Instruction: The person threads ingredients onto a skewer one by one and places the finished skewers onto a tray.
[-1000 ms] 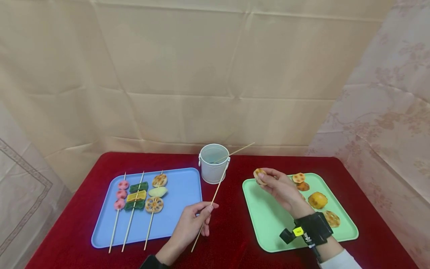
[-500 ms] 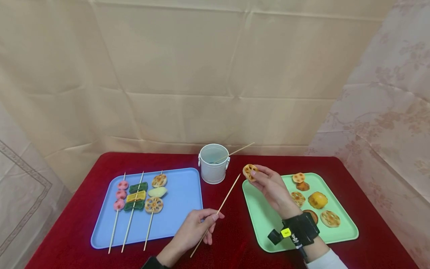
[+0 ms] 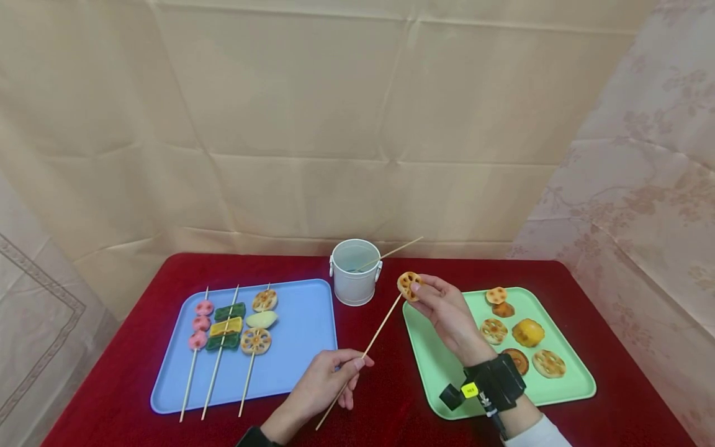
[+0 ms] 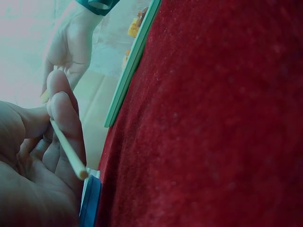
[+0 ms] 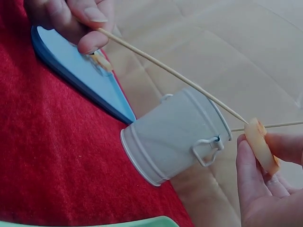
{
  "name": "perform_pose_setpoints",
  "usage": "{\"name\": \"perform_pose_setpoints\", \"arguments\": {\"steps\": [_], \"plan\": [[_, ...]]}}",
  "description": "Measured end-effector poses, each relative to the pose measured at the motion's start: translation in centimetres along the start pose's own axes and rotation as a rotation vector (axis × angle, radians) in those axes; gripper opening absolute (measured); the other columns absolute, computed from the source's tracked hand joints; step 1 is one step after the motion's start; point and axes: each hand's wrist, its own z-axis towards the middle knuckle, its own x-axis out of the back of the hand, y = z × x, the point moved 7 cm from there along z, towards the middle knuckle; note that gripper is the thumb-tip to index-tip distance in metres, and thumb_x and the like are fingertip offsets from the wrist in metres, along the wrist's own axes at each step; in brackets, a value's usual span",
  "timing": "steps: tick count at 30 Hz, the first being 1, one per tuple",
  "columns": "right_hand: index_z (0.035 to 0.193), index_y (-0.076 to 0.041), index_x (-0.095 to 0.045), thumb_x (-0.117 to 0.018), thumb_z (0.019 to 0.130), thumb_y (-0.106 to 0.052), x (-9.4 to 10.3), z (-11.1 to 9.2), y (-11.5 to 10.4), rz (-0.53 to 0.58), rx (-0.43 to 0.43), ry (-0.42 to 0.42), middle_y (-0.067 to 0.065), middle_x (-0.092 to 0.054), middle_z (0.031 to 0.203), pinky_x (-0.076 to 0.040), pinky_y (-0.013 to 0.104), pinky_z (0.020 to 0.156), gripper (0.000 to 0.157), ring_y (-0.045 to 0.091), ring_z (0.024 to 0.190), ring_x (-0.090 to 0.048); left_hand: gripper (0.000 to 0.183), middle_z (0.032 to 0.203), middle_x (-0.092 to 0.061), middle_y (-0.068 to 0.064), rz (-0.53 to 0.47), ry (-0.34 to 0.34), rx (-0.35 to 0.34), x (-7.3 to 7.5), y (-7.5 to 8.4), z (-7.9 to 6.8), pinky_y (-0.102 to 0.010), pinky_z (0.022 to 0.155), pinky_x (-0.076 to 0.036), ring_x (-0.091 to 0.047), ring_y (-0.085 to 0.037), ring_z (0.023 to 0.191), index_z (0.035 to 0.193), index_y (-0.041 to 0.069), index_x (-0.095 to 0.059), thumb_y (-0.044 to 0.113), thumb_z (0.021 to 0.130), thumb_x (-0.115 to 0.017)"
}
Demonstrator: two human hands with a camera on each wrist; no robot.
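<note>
My left hand [image 3: 328, 380] pinches a thin wooden skewer [image 3: 383, 324] between thumb and fingers, its far end slanting up to the right. A lotus root slice [image 3: 406, 284] is pinched by my right hand [image 3: 451, 318] over the far left corner of the green tray [image 3: 441, 388]. The skewer's tip meets the edge of the lotus root slice [image 5: 258, 142] in the right wrist view. In the left wrist view, the skewer's blunt lower end [image 4: 78, 165] sticks out from under my thumb.
A blue tray [image 3: 304, 366] on the left bears three loaded skewers. Behind my hands stands a white bucket [image 3: 354, 285] with another skewer [image 3: 403, 247] leaning out. Several food pieces, including a yellow chunk [image 3: 527, 333], lie on the green tray's right side.
My right hand has brought the lotus root slice leftward and turned its holed face forward. My left hand has shifted slightly right and down, and the skewer's tip has swung right to the slice.
</note>
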Motion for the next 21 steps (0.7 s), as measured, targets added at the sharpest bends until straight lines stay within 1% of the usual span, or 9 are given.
{"name": "perform_pose_setpoints", "arguments": {"steps": [6, 9, 12, 14, 16, 19, 21], "plan": [[0.131, 0.006, -0.042, -0.063, 0.093, -0.016, -0.1, 0.1, -0.1, -0.026, 0.036, -0.002, 0.008, -0.066, 0.108, -0.05, 0.031, 0.087, 0.048, 0.015, 0.1, -0.064, 0.03, 0.063, -0.054, -0.007, 0.004, 0.006, 0.014, 0.0, -0.2, 0.0, -0.026, 0.042, -0.049, -0.061, -0.018, 0.046, 0.112, 0.0, -0.068, 0.021, 0.101, -0.049], [0.129, 0.007, -0.044, -0.064, 0.093, -0.016, -0.2, 0.0, -0.1, -0.034, 0.049, -0.013, 0.009, -0.066, 0.108, -0.05, 0.032, 0.087, 0.048, 0.016, 0.1, -0.064, 0.029, 0.063, -0.055, -0.009, 0.008, 0.007, 0.013, 0.0, -0.3, 0.0, -0.025, 0.042, -0.049, -0.061, -0.018, 0.046, 0.112, 0.0, -0.068, 0.02, 0.101, -0.049], [0.129, 0.006, -0.044, -0.064, 0.092, -0.017, -0.6, 0.0, -0.1, -0.038, 0.055, -0.036, 0.009, -0.065, 0.108, -0.05, 0.033, 0.087, 0.047, 0.017, 0.1, -0.064, 0.03, 0.064, -0.054, -0.008, 0.006, 0.014, 0.012, 0.1, -0.2, 0.1, -0.023, 0.042, -0.047, -0.059, -0.015, 0.045, 0.113, 0.0, -0.067, 0.021, 0.102, -0.048], [0.129, 0.006, -0.046, -0.064, 0.092, -0.018, -0.8, -0.1, -0.1, -0.043, 0.054, -0.049, 0.01, -0.064, 0.109, -0.05, 0.034, 0.088, 0.047, 0.018, 0.1, -0.064, 0.032, 0.065, -0.052, -0.006, -0.015, 0.018, 0.017, 0.2, 0.0, 0.1, -0.021, 0.043, -0.046, -0.056, -0.013, 0.045, 0.114, -0.001, -0.067, 0.023, 0.102, -0.048], [0.128, 0.005, -0.047, -0.065, 0.092, -0.02, -1.0, -0.2, -0.1, -0.056, 0.05, -0.058, 0.01, -0.063, 0.11, -0.05, 0.034, 0.087, 0.047, 0.019, 0.099, -0.064, 0.034, 0.065, -0.049, -0.004, -0.042, 0.033, 0.038, 0.4, 0.1, 0.1, -0.019, 0.042, -0.042, -0.051, -0.01, 0.045, 0.115, -0.002, -0.066, 0.024, 0.102, -0.048], [0.129, 0.003, -0.05, -0.067, 0.09, -0.022, -1.3, -0.4, -0.2, -0.083, 0.042, -0.064, 0.01, -0.062, 0.111, -0.051, 0.035, 0.087, 0.049, 0.019, 0.099, -0.063, 0.036, 0.065, -0.045, -0.002, -0.08, 0.072, 0.08, 0.7, 0.2, 0.1, -0.018, 0.043, -0.035, -0.041, -0.008, 0.048, 0.116, -0.001, -0.065, 0.027, 0.102, -0.047], [0.129, 0.003, -0.05, -0.068, 0.089, -0.023, -1.5, -0.5, -0.2, -0.096, 0.034, -0.064, 0.01, -0.062, 0.111, -0.052, 0.035, 0.086, 0.051, 0.019, 0.098, -0.063, 0.037, 0.065, -0.044, -0.001, -0.086, 0.105, 0.102, 0.9, 0.2, 0.2, -0.018, 0.044, -0.031, -0.037, -0.008, 0.051, 0.116, 0.0, -0.065, 0.028, 0.102, -0.047]]}}
